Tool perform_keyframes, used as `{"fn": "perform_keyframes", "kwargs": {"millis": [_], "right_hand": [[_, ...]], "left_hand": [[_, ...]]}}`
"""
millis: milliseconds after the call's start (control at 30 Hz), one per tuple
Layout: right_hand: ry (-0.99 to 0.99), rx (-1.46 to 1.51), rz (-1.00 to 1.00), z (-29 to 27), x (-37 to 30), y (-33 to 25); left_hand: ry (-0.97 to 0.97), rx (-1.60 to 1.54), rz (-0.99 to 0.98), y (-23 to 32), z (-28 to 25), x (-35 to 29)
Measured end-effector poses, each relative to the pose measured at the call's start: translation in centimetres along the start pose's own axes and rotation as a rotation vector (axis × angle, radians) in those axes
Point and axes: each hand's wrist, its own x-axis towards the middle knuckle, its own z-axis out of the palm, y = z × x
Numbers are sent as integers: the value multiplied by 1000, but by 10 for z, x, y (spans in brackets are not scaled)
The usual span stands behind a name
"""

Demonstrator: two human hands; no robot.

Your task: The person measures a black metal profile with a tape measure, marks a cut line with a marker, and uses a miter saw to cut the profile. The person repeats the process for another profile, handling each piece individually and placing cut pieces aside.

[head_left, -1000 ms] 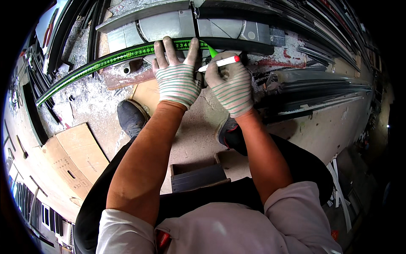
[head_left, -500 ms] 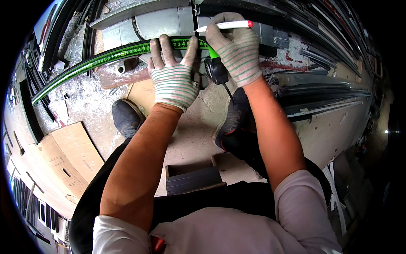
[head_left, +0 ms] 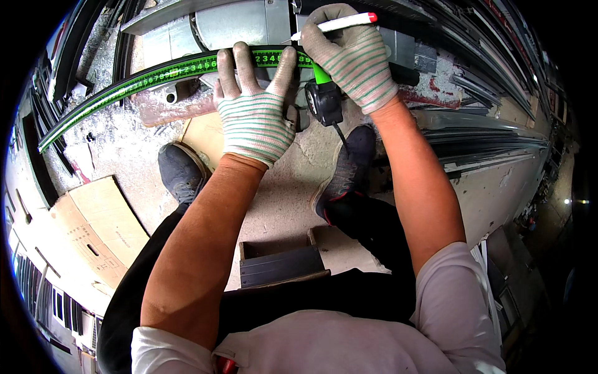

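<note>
My left hand (head_left: pixel 255 115), in a striped work glove, presses its spread fingers down over the green tape measure blade (head_left: pixel 146 83). The blade lies along a dark metal bar, running out to the far left. Its black case (head_left: pixel 324 103) hangs at the blade's right end, with a cord dangling from it. Gloved as well, my right hand (head_left: pixel 355 62) grips a white marker (head_left: pixel 342 23) with a red end. The marker's thin tip points left, just beyond the blade. Whether the tip touches metal, I cannot tell.
Grey metal blocks (head_left: pixel 243 26) lie beyond the blade, with a short tube (head_left: pixel 180 92) on the near side. Long dark profiles (head_left: pixel 486 140) are stacked at the right. Flattened cardboard (head_left: pixel 99 230) lies at the left, and a dark box-like piece (head_left: pixel 283 267) sits between my legs.
My right hand and the marker have shifted slightly up in the view, the tip still near the same part of the metal. The left hand keeps its hold on the blade. The view has shifted a little.
</note>
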Motion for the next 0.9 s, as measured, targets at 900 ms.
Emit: {"fn": "perform_keyframes", "kwargs": {"millis": [900], "right_hand": [[-55, -80, -44, -1, -1, 3]], "left_hand": [[71, -1, 1, -4, 11, -1]]}}
